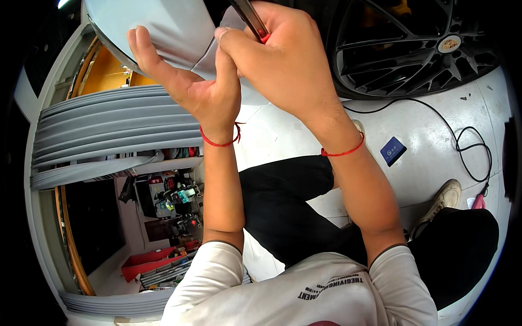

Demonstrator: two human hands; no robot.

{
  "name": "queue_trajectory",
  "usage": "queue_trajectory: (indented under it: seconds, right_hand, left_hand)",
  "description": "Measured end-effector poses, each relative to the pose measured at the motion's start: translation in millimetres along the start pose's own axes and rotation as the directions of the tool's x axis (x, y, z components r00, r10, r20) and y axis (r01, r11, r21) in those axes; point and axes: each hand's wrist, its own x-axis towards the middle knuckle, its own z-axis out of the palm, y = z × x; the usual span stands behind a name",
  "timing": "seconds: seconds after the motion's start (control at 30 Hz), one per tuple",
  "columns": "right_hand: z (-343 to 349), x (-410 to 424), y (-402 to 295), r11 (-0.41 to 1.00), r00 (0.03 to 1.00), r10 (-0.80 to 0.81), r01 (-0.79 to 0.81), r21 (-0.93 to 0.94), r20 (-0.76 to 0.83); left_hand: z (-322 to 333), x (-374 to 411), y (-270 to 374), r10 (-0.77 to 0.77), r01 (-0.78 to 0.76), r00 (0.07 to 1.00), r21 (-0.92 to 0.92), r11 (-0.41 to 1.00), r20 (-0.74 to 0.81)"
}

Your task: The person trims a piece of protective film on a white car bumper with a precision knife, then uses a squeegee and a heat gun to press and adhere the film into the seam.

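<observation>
My right hand (285, 61) grips a slim, dark-handled tool (249, 18) with a red part near my thumb, perhaps a utility knife. Its working tip is hidden. My left hand (189, 87) is raised beside it, palm partly towards me and fingers apart. The left thumb meets the curled fingers of the right hand, and whether anything thin lies between them is hidden. Just beyond both hands is a glossy, pale car body panel (163, 24) with a seam running across it. To the right of my right hand stands a car wheel (391, 53) with black spokes and a Porsche centre cap.
A blue card-like squeegee (393, 151) lies on the pale tiled floor (424, 122). From beside the wheel a black cable (442, 118) loops to a pink end piece (478, 202). My bent legs (285, 195) are below. Grey curtains (118, 122) and a red bin (151, 261) are at left.
</observation>
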Motion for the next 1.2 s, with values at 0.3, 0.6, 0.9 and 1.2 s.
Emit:
queue_trajectory:
  seconds: [0.3,0.6,0.9,1.2]
  right_hand:
    - [-1.2,6.5,-8.4,0.993,0.999,-0.038,0.040,-0.108,0.020]
    - [0.0,4.6,-2.3,0.953,0.990,-0.134,0.138,-0.270,0.034]
    - [-0.6,7.1,-1.2,0.933,0.990,-0.139,0.144,-0.329,0.036]
    - [4.4,-8.1,0.7,0.957,0.970,-0.195,0.156,-0.243,-0.144]
  left_hand:
    - [1.2,1.7,0.3,-0.017,0.017,1.000,-0.029,0.999,-0.013]
    - [2.0,2.1,1.9,-0.010,0.011,1.000,0.014,1.000,-0.016]
    - [2.6,1.0,4.3,-0.014,0.015,0.999,0.020,1.000,-0.032]
    - [6.1,2.4,7.0,-0.021,0.023,0.998,0.030,0.999,-0.059]
